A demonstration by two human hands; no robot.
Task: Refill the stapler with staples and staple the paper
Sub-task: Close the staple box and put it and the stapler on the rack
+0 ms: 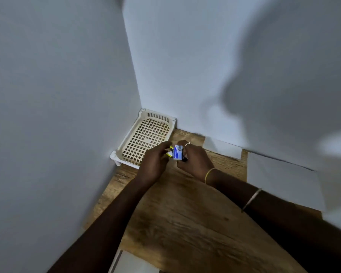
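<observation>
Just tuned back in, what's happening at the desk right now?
A person holds a small blue and white box, likely the staples, between the left hand and right hand, over the wooden desk beside the plastic basket in the corner. Something dark shows under the right hand; I cannot tell what. The paper lies untouched to the right.
</observation>
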